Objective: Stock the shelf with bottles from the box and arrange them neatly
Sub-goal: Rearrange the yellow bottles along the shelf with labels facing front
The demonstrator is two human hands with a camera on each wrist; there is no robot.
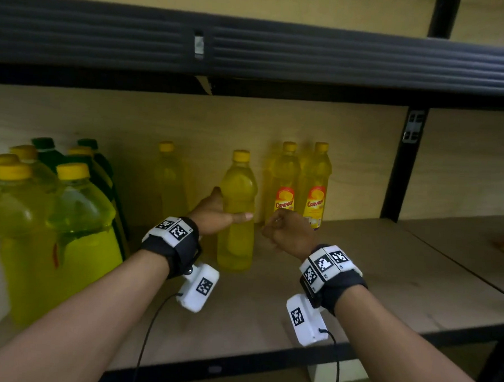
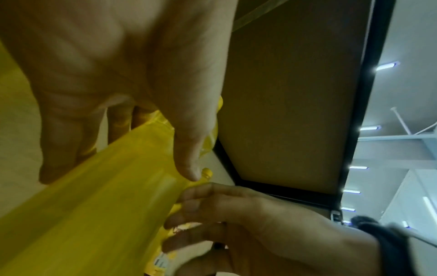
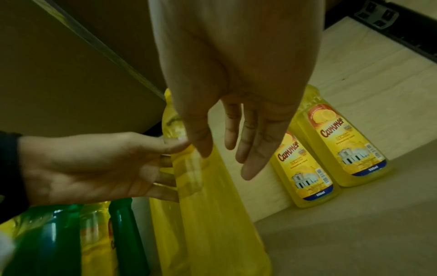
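An unlabelled yellow bottle (image 1: pixel 236 233) with a yellow cap stands upright on the wooden shelf (image 1: pixel 371 287). My left hand (image 1: pixel 229 207) grips it at mid-height, thumb across the front and fingers behind; the left wrist view shows the same bottle (image 2: pixel 94 205) between thumb and fingers. My right hand (image 1: pixel 284 227) hovers just right of the bottle, fingers loosely curled and holding nothing. In the right wrist view this hand (image 3: pixel 224 160) hangs relaxed above the bottle (image 3: pixel 212 214). Two labelled yellow bottles (image 1: pixel 300 190) stand side by side against the back wall.
Big yellow jugs (image 1: pixel 68 225) and green bottles (image 1: pixel 47 151) crowd the shelf's left end. Another yellow bottle (image 1: pixel 169 180) stands at the back. A black beam (image 1: pixel 252 44) runs overhead and a black post (image 1: pixel 403 169) rises at the right. Bare board lies to the right.
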